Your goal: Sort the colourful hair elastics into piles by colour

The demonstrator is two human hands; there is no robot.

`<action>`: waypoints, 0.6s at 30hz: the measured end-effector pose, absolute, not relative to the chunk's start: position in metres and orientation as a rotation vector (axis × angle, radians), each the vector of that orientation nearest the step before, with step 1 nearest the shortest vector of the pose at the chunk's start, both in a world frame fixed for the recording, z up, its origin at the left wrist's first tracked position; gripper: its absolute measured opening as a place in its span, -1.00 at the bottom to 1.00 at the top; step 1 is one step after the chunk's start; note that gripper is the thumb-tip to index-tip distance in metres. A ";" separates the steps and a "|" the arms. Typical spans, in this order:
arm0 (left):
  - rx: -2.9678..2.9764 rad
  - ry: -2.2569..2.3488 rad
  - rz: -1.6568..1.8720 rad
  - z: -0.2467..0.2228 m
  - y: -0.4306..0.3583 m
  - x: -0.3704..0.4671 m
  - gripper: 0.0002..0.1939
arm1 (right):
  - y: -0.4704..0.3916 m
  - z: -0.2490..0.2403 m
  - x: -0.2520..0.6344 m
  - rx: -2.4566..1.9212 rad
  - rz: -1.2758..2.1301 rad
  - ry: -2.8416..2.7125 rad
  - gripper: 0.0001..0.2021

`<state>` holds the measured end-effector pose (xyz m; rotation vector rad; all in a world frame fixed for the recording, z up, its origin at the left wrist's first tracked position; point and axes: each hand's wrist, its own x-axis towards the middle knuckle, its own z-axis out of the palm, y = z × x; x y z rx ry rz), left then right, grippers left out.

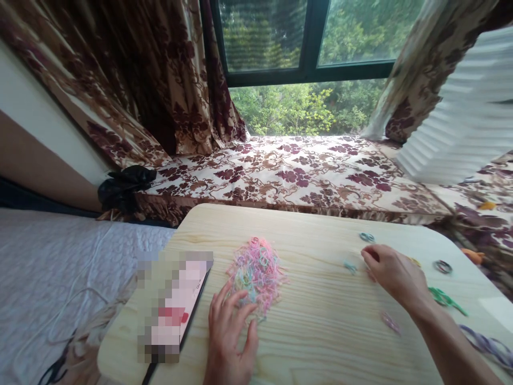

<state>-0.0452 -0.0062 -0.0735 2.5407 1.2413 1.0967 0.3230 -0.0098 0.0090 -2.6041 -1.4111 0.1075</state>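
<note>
While the pile of pastel bands [262,272] lies loose on the wooden table [312,342], the left hand [230,334] is at its near edge, fingers spread apart, fingertips against the bands. Right hand [395,272] well apart from the pile, curled; cannot tell whether its fingertips meet or hold anything. Teal bands [349,266] lie near it; green bands [447,300] beside the forearm; purple bands [481,342] cut off at right. Phone [190,289] mostly pixelated; contents of black bag [124,188] hidden
</note>
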 end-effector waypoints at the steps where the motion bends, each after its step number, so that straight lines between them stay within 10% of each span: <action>1: 2.538 1.240 1.105 -0.073 -0.006 -0.045 -0.70 | -0.009 0.009 0.323 -2.611 0.109 -1.419 -0.71; 18: 2.397 1.319 1.085 -0.053 -0.013 -0.038 -0.68 | -0.041 0.010 0.262 -2.268 0.188 -1.591 -0.66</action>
